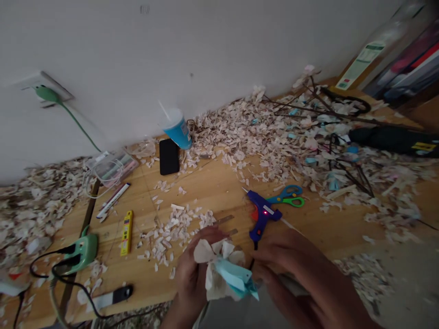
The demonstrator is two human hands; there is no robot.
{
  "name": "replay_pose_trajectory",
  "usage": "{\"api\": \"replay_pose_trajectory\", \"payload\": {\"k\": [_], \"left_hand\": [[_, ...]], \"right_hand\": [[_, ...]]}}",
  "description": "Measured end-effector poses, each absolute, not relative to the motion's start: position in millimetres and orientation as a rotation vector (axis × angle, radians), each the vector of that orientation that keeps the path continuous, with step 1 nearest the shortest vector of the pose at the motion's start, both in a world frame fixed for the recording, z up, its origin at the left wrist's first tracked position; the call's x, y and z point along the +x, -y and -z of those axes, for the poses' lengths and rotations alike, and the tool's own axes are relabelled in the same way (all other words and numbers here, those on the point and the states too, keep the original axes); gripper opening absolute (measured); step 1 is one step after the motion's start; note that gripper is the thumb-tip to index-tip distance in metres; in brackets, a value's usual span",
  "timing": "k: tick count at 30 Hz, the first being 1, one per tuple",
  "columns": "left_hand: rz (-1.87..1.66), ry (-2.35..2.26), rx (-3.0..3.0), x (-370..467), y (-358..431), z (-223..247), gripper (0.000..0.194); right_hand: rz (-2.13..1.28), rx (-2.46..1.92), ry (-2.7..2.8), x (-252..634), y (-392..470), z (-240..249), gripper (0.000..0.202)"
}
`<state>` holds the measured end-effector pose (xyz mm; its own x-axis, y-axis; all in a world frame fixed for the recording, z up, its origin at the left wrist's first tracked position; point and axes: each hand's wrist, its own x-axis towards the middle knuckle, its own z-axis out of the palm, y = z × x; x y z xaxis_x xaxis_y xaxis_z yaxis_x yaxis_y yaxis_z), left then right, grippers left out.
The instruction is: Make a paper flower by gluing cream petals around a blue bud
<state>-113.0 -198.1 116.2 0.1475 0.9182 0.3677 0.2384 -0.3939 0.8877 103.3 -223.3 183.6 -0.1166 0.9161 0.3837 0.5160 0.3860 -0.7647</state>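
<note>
A handmade flower with cream-white petals and a folded light-blue paper piece at its middle is held in front of me. My left hand is closed around its base from the left side. Close by on the right, my right hand has its thumb and index finger bent together beside the blue paper; whatever is between the fingertips is too small or blurred to name. Just beyond the hands lies a purple hot glue gun with its small light lit. Scissors with blue and green handles rest partly beneath it.
Pale petal scraps heap along the wall, with twigs at right. A blue cup, black phone, yellow blade case, marker and green power strip with cords stand or lie on the wooden table.
</note>
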Motion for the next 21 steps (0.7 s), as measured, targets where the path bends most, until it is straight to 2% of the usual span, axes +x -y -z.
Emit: {"api": "replay_pose_trajectory", "payload": {"k": [5, 11, 14, 21], "left_hand": [[-1.180, -0.936, 1.822, -110.9, 190.6, -126.5, 0.030], [-1.217, -0.737, 1.903, -111.3, 190.7, -120.1, 0.020], [-1.202, -0.697, 1.938, -111.0, 189.6, -118.2, 0.016], [-1.235, -0.711, 1.954, -105.5, 187.1, -123.6, 0.016]], "right_hand": [[-1.005, -1.328, 1.582, 110.6, 217.5, -187.3, 0.008], [-1.400, -1.388, 1.430, 112.5, 213.3, -192.5, 0.020], [-1.478, -1.380, 1.414, 112.6, 211.3, -194.1, 0.022], [-1.420, -1.274, 1.465, 112.3, 209.2, -199.4, 0.018]]}}
